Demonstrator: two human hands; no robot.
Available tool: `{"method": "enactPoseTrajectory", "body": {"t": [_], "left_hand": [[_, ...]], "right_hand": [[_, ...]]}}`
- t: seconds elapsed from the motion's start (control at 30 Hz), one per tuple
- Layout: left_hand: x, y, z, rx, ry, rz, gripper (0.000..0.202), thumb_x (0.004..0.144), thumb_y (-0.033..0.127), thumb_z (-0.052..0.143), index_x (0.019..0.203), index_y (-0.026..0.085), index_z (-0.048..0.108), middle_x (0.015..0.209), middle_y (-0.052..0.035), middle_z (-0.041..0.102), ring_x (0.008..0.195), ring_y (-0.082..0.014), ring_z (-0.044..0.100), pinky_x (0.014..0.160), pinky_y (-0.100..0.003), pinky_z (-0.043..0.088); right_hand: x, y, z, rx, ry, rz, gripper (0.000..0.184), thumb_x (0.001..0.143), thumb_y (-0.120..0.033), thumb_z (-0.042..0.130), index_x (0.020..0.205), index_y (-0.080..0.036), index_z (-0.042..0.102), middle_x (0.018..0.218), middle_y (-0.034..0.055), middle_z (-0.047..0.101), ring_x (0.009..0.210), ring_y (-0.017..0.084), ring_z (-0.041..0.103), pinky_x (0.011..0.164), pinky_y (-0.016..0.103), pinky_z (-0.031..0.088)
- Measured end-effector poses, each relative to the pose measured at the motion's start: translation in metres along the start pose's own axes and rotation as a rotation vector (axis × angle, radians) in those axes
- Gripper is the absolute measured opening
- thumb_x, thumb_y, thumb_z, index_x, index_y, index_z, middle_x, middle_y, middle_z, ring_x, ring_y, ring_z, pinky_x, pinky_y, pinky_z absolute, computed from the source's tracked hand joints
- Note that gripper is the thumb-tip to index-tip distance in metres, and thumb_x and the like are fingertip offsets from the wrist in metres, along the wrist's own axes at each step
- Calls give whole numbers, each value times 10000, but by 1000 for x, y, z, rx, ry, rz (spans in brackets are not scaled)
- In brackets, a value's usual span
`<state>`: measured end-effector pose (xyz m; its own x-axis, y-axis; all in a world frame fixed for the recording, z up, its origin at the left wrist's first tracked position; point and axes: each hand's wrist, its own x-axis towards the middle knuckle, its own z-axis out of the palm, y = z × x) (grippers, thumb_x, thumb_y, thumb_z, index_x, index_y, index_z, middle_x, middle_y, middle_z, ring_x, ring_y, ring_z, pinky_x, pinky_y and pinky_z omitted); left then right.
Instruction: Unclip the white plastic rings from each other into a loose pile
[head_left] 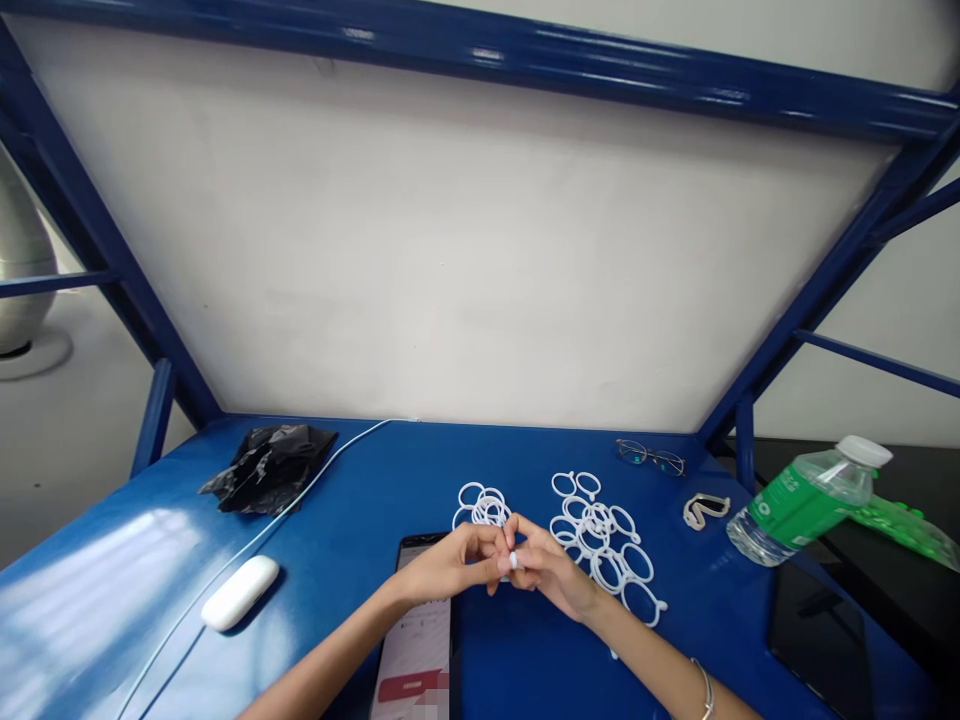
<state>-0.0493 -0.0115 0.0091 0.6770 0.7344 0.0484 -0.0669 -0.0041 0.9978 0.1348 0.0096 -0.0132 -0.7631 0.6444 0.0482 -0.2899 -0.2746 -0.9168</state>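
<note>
My left hand [461, 562] and my right hand [553, 572] meet over the front of the blue table, fingertips touching. Both are closed in a pinch on a small white plastic piece [514, 561], mostly covered by the fingers, so its full shape is hidden. Just beyond my hands lies a small cluster of white plastic rings [491, 512]. A larger loose pile of white rings [594, 530], several with a small knob on the rim, spreads beside my right hand. Under my left forearm lies a phone [416, 650] with its screen lit.
On the left of the blue table [337, 580] are a crumpled black plastic bag [274, 465], a white case [240, 593] and a white cable [300, 497]. Glasses [649, 457], a small whitish object [705, 510], a water bottle [806, 500] and a dark flat device [819, 635] lie right.
</note>
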Motion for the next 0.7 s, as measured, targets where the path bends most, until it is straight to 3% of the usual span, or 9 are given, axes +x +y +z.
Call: {"method": "enactPoseTrajectory", "body": {"t": [0.27, 0.4, 0.53, 0.63, 0.7], "left_hand": [[-1, 9, 6, -98, -84, 22, 420, 732, 495, 726, 784, 152, 490, 597, 60, 385, 543, -63, 277, 531, -216, 217], [-1, 8, 7, -112, -85, -13, 443, 701, 521, 733, 786, 155, 499, 600, 59, 376, 541, -67, 270, 531, -226, 204], [-1, 3, 6, -164, -67, -26, 423, 736, 518, 695, 736, 163, 465, 587, 52, 398, 541, -76, 347, 561, -229, 285], [-1, 3, 2, -33, -6, -14, 394, 797, 525, 624, 762, 156, 492, 626, 39, 416, 587, -92, 374, 601, -233, 329], [-1, 2, -2, 185, 77, 1, 371, 871, 520, 524, 804, 156, 519, 697, 15, 457, 653, -113, 402, 637, -238, 350]], "right_hand": [[0, 0, 4, 234, -69, -4, 290, 686, -324, 662, 769, -187, 420, 536, -104, 375, 407, 24, 167, 470, 225, 147], [4, 3, -1, 257, -101, -20, 272, 689, -329, 644, 743, -187, 417, 471, -124, 309, 384, 25, 125, 442, 225, 129], [5, 1, -3, 236, -180, -9, 268, 740, -397, 592, 744, -191, 421, 420, -143, 198, 380, 40, 102, 433, 223, 153], [3, -8, -3, -22, -81, -74, 267, 793, -432, 563, 820, -187, 462, 505, -94, 376, 430, 64, 282, 500, 222, 295], [1, -14, -5, -447, 102, -180, 217, 837, -394, 540, 895, -186, 515, 734, -2, 557, 645, 128, 498, 678, 291, 413]]}}
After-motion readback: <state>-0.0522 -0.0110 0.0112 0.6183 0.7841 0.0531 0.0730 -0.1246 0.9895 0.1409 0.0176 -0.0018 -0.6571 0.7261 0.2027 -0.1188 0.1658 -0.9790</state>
